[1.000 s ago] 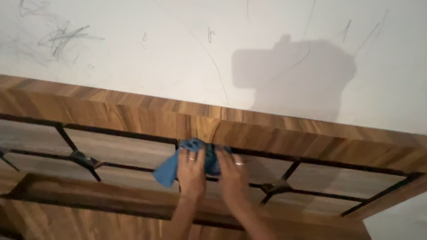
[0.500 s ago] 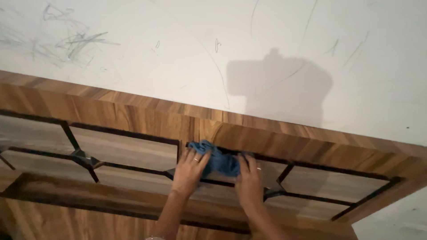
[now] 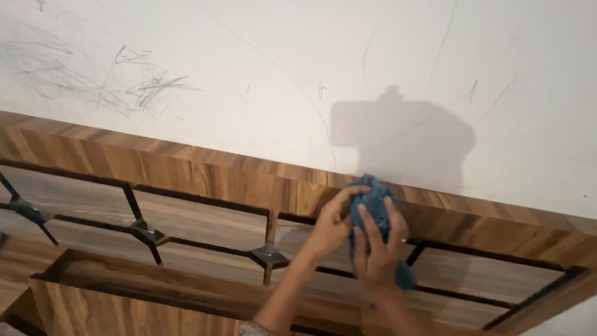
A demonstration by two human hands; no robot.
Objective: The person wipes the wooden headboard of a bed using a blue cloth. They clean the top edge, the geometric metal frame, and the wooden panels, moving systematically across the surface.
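Note:
A blue cloth (image 3: 370, 202) is bunched against the upper edge of a wooden headboard-like panel (image 3: 205, 177) with dark grooved lines and diamond studs. My right hand (image 3: 376, 252) presses flat over the cloth, fingers spread upward; part of the cloth hangs below the hand at its right. My left hand (image 3: 329, 224) grips the cloth's left side with curled fingers, its forearm reaching up from the bottom of the view.
A white wall (image 3: 298, 74) with pencil scribbles and long scratch lines rises behind the panel; a shadow falls on it above the hands. A dark diamond stud (image 3: 268, 255) sits left of the hands. A recessed wooden ledge (image 3: 124, 280) runs below.
Both hands and the cloth have moved up and right, from the grooved panel face to the panel's top band. The view has shifted right.

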